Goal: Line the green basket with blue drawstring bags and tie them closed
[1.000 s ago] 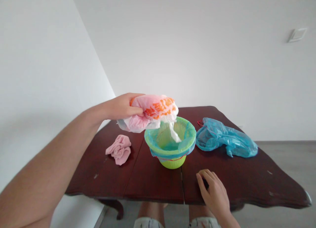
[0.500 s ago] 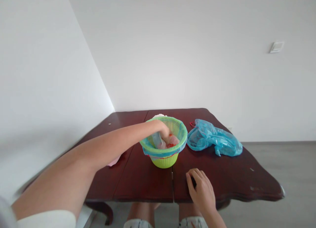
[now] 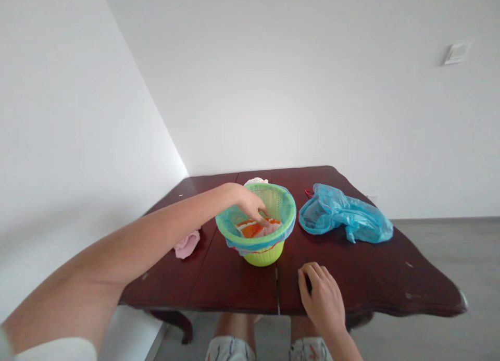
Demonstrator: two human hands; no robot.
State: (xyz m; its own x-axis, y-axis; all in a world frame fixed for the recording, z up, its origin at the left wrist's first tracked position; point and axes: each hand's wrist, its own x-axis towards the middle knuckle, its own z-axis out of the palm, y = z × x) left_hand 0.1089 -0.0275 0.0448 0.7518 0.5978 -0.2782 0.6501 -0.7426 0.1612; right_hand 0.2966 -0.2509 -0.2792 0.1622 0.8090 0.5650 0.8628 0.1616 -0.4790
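The left hand (image 3: 250, 200) is seen palm down within the mouth of a lime-green plastic basket (image 3: 263, 258). Its grip is partly open: thumb and fingers are parted by a small gap, and nothing is seen clasped. Directly below this grip, inside the basket, a crumpled carrier bag in orange, white and pink (image 3: 251, 228) is found; whether it is touched by the fingertips cannot be told. The grip is ringed by a blue plastic liner (image 3: 288, 215), folded over the rim. Just beyond the grip, behind the basket, a whitish item (image 3: 256, 181) is mostly hidden; its kind cannot be told. Left of the grip and nearer the body, a bunched pink cloth (image 3: 188, 245) is partly screened by the left forearm (image 3: 167, 231). Right of the grip, well apart, a rumpled blue plastic bag (image 3: 361, 223) is laid on the dark red-brown table (image 3: 242, 288). The right hand (image 3: 323, 297) is rested near the table's front edge, nearer than the left grip and to its right. Its own grip is loosely curled, thumb parted from the fingers; nothing held is seen, though the palm is hidden.
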